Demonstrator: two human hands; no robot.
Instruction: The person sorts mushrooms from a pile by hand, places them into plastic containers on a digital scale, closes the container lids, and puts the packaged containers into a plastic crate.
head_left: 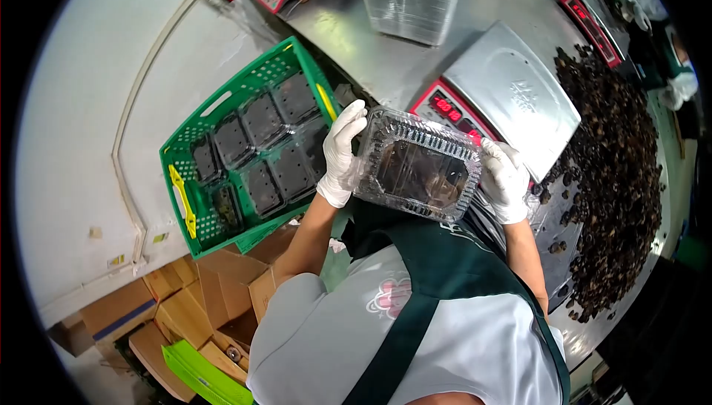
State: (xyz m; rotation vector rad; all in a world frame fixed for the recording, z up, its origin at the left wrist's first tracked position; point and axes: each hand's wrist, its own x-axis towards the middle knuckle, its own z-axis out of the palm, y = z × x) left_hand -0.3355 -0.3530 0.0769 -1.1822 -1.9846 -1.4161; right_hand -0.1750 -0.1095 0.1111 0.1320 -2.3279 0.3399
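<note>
From the head camera, we see our two gloved hands apart, clamped on opposite ends of a clear plastic box (pixel 421 166): the left hand (pixel 343 154) on one end, the right hand (pixel 504 181) on the other. It is held before our apron (pixel 463 257), near a scale (pixel 519 93) on the metal surface (pixel 393 71). Left stands a green crate (pixel 204 127) of similar boxes (pixel 261 119); right, a dark heap (pixel 608 197).

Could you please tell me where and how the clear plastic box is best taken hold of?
Probably by the two short ends of the clear plastic box, with the left hand coming from the left and the right hand from the right. It is longer between those ends than across, so gripping there should steady it and keep its broad middle unpressed.
</note>
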